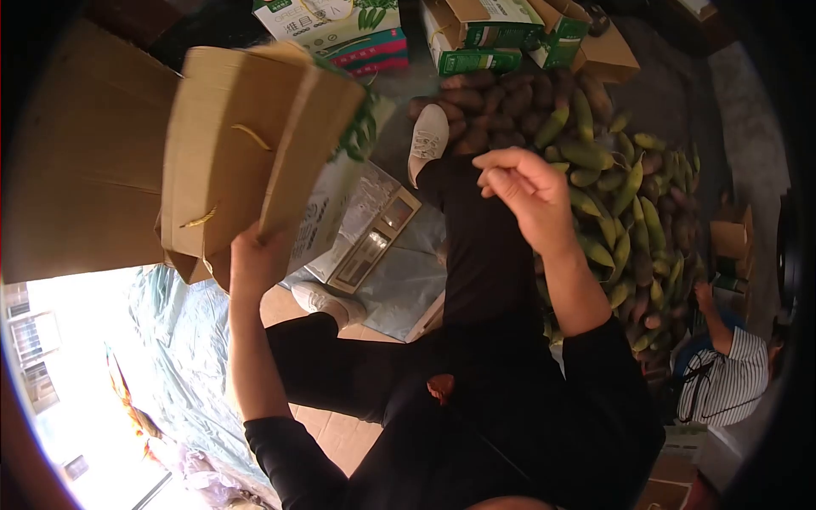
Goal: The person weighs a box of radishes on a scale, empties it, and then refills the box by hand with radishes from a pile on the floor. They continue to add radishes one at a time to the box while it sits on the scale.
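One carton (221,144) in left hand (257,259), right hand (531,195) raised, two shoes (431,132)

I see a tan floor (344,435) low in the middle of my view. Higher up, a wrinkly grey-blue plastic sheet (408,285) covers part of it, and a flat box (364,204) lies on the sheet. On the right I see a big heap of long green vegetables (625,212) mixed with brown ones (501,102). Near the top edge, open boxes (476,38) stand just past the heap, with stacked boxes (365,51) to their left.
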Tool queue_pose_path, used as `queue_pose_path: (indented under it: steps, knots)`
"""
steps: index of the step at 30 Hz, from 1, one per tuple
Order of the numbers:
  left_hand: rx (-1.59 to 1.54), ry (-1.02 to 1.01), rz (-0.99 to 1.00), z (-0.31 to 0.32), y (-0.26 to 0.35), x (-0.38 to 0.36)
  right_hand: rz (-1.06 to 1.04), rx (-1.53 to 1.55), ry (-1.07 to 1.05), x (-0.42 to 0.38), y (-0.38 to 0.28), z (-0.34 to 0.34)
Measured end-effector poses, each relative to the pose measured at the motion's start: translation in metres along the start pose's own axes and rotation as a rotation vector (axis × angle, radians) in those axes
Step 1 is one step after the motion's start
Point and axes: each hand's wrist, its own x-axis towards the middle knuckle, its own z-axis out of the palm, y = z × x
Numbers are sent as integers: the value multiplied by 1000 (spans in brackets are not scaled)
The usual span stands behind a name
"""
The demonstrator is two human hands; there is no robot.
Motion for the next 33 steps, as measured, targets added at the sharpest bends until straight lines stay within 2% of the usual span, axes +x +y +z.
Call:
queue_pose_path:
  steps: [1,2,4,6,10,12,13,15,17,19,23,25,26,28,29,31,33]
  knots:
    - [129,-17,-52,9,1,-2,-2,-31,30,1,2,-6]
    - [154,-33,-13,19,-31,1,-4,-64,61,2,3,-13]
    - [296,-136,-54,26,-31,0,21,-78,99,3,17,-25]
    - [291,-162,-20,33,-37,-4,72,-89,155,1,31,-36]
    - [364,-222,-51,40,-59,-3,271,-303,237,-4,68,-64]
    - [377,-250,-58,47,-60,-3,272,-413,274,-10,86,-66]
    - [398,-255,-87,50,-58,-3,241,-478,225,-15,100,-67]
    - [386,-297,-103,52,-49,-3,366,-602,146,-30,126,-69]
    - [374,-333,-130,51,-43,-6,383,-640,101,-52,173,-76]
    - [363,-350,-136,48,-42,-8,527,-805,-18,-73,215,-85]
    - [365,-340,-141,44,-38,-14,576,-892,-27,-117,261,-112]
    - [352,-329,-56,46,-46,-14,738,-993,62,-133,283,-120]
    - [351,-331,-58,47,-51,-12,741,-994,61,-141,293,-123]
    - [439,-376,-172,49,-54,-6,894,-893,24,-149,299,-123]
    - [436,-374,-172,50,-56,-5,893,-896,22,-154,300,-127]
    - [415,-348,-203,50,-55,-6,729,-884,32,-154,285,-125]
    - [439,-346,-175,49,-59,-7,766,-932,11,-150,273,-120]
